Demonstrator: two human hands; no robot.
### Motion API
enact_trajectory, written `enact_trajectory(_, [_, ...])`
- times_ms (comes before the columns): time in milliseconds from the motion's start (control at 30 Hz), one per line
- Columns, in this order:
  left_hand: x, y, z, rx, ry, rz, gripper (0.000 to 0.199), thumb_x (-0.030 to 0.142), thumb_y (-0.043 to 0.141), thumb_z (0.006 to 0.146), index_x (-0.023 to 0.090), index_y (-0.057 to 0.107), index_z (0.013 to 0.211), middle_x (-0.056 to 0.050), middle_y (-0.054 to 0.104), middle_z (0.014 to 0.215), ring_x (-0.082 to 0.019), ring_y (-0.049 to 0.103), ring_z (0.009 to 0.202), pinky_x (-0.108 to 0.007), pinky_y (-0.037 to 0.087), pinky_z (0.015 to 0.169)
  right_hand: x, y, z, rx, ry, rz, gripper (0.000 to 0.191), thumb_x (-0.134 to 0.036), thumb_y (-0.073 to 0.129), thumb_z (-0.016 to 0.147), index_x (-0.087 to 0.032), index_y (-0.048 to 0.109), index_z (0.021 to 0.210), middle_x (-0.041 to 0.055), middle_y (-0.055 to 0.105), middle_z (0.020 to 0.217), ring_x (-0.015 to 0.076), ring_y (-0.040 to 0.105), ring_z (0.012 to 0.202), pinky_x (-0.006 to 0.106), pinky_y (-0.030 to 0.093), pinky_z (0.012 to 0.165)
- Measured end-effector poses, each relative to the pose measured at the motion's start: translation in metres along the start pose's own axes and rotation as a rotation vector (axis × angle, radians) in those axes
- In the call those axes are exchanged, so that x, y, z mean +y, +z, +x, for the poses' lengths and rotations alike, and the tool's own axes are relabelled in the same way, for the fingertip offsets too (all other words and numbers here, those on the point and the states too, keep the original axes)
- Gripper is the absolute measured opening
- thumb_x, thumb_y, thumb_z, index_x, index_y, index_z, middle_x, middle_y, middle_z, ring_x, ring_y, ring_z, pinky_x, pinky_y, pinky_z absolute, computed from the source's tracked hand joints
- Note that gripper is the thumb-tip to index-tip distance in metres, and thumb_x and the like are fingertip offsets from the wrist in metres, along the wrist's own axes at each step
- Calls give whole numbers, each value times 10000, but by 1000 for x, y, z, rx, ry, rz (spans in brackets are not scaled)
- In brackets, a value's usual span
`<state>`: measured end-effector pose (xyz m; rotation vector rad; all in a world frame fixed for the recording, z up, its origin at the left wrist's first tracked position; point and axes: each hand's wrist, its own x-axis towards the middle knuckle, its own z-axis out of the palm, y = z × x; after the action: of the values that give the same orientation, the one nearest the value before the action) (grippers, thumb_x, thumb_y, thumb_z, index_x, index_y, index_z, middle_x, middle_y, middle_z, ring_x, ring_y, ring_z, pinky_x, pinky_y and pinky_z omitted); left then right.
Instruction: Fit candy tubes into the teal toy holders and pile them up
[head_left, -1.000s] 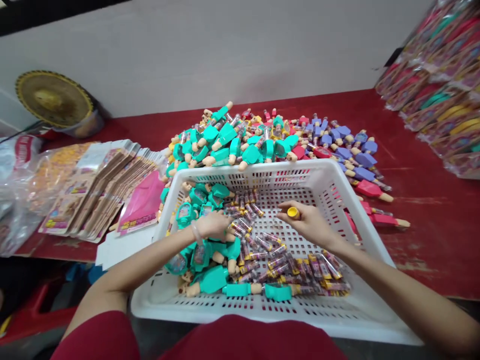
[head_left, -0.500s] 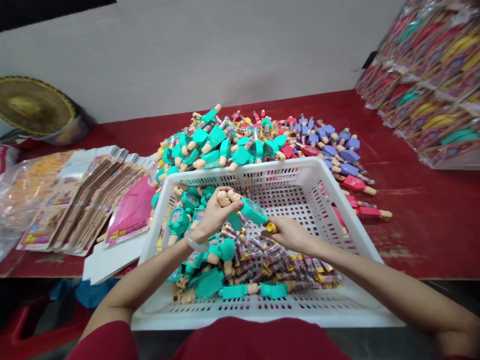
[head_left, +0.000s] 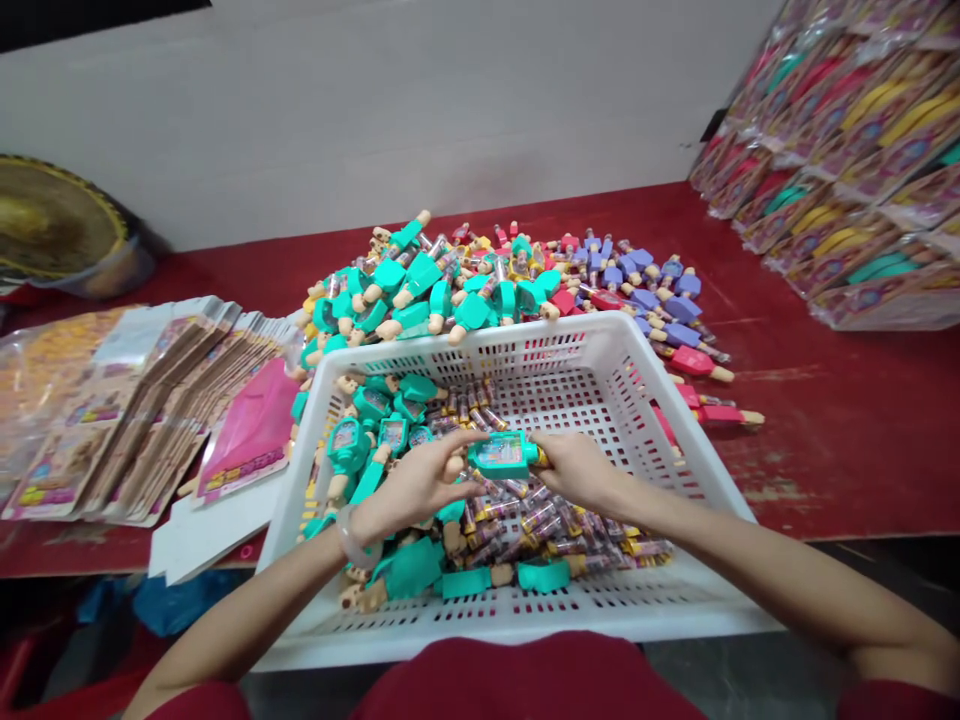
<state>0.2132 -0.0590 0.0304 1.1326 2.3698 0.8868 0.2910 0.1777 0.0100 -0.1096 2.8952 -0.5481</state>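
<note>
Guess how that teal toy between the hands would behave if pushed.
The teal toy would probably slide rather than roll, given its flat-looking sides. It's likely stiff: no bend shows between the left hand and the right hand.

Toy (head_left: pixel 499 457) I'm holding is showing teal, yellow piece (head_left: pixel 541 457) brightening its end. White basket (head_left: pixel 577 395) is showing gridded holes. Tubes (head_left: pixel 540 515) are mixing purple, yellow. Heap (head_left: pixel 420 275) behind is blending teal, red, purple; my shirt (head_left: pixel 547 680) is showing maroon.
</note>
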Motion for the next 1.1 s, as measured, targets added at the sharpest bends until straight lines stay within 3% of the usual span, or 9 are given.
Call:
enact_trajectory(133, [2,7,-2,-35,79,421,476,326,558,873,246,440,1327,-79,609,1067,-237,591,949,-346,483,786,-4,1,-4,-53,-4,-118,204,-253,554,778,-201,636,957,62,714,821,199,635,713,256,303,580])
enact_trajectory(267, [11,3,-5,-105,103,429,405,261,486,890,199,455,1290,-100,590,1169,-217,584,1002,-312,468,807,-7,0,-7,-62,-17,-185,159,-265,524,818,-192,630,912,64,711,797,204,641,689,266,287,546])
enact_trajectory(400, [25,-10,-8,-260,11,395,376,375,470,909,224,489,1252,-40,657,865,-219,614,835,-289,428,671,-12,4,-11,-49,-118,-254,145,-181,502,805,-156,619,888,76,708,807,194,634,669,273,271,529])
enact_trajectory(500, [29,-16,-6,-377,-62,230,409,507,493,881,230,545,1178,3,624,713,-191,594,718,-261,381,607,-14,11,-14,1,-234,-280,129,-147,500,791,-148,612,855,83,698,779,185,612,638,282,261,526])
enact_trajectory(633, [23,-18,2,-548,-134,-119,383,551,547,828,203,618,971,8,625,745,-152,575,683,-238,398,604,-17,19,-21,37,-355,-321,156,-99,458,811,-141,604,849,82,677,710,172,563,572,301,250,523])
enact_trajectory(867, [4,-4,11,-927,-509,-724,372,516,666,748,176,644,898,8,611,600,-129,551,480,-249,436,501,-26,17,-33,69,-426,-408,216,-61,406,834,-146,600,790,95,646,675,181,551,594,324,305,568])
enact_trajectory(1000, [1,6,12,-969,-566,-829,362,507,661,760,169,655,889,3,610,580,-118,533,439,-248,430,482,-24,17,-33,-29,-377,-360,175,-88,458,820,-136,623,856,97,674,720,193,596,625,306,328,571])
enact_trajectory(1100, [4,6,14,-904,-509,-712,383,532,656,749,173,647,883,5,614,611,-114,536,463,-237,407,482,-23,18,-31,-182,-268,-273,144,-173,535,788,-148,641,882,100,700,746,210,629,648,282,332,545])
